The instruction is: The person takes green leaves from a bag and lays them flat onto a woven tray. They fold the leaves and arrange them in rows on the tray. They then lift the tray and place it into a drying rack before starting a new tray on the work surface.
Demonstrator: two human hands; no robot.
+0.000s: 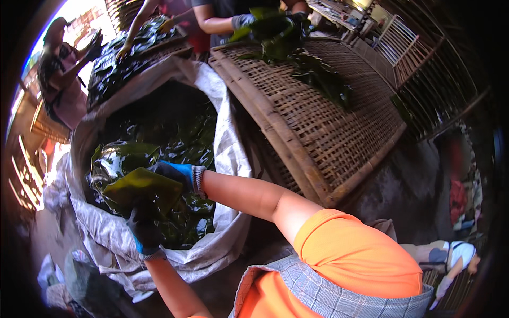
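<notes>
A large white woven sack (pixel 222 100) stands wide open, full of wet, glossy dark green leaves (pixel 180 143). Both my hands are gloved and work over this heap. My right hand (pixel 177 172) reaches in from the right, its fingers closed on the upper edge of a broad olive-green leaf (pixel 140 188) and partly hidden by it. My left hand (pixel 143 228), lower and nearer me, grips the bottom edge of the same leaf; its dark fingers blend into the heap. Behind the leaf bulges a shiny, crumpled bunch of leaves (pixel 119 156).
Right of the sack stands a woven bamboo rack (pixel 313 106) with some leaves on it. At its far end a gloved co-worker's hand (pixel 244 21) holds leaves. Another leaf-covered rack (pixel 127 63) lies beyond the sack, with a person (pixel 61 74) beside it. Bundled bags (pixel 85 275) sit lower left.
</notes>
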